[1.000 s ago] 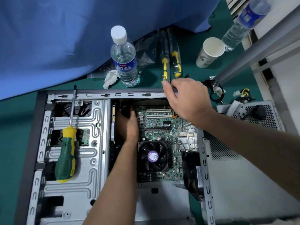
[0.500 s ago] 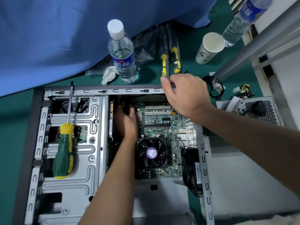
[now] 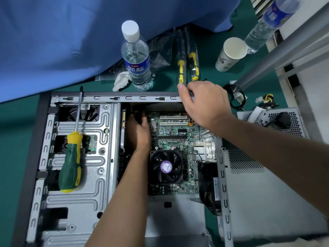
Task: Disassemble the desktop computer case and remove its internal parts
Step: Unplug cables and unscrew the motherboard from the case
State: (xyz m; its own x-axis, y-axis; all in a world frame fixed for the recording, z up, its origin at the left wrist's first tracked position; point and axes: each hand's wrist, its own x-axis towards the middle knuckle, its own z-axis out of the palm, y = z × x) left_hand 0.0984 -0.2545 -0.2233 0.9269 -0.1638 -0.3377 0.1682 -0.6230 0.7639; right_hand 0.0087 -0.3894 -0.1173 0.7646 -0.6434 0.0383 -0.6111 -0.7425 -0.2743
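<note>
Hands apart. Left hand [image 3: 139, 134] reaches down inside computer case [image 3: 114, 99], fingers curled round a black part by motherboard [image 3: 176, 134]; what part, cannot tell. Right hand [image 3: 204, 102] grips case's far top rail, thumb on rail. CPU fan [image 3: 166, 167] sits just below left wrist. Green/yellow screwdriver [image 3: 71, 164] lies on drive cage, left. Water bottle [image 3: 136, 57] and paper cup [image 3: 230, 54] stand beyond case on green mat.

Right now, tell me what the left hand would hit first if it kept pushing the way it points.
The left hand points toward the far wall of the case. Its fingers are already at some dark cables. Beyond them it would probably meet that wall, though depth is unclear.
</note>
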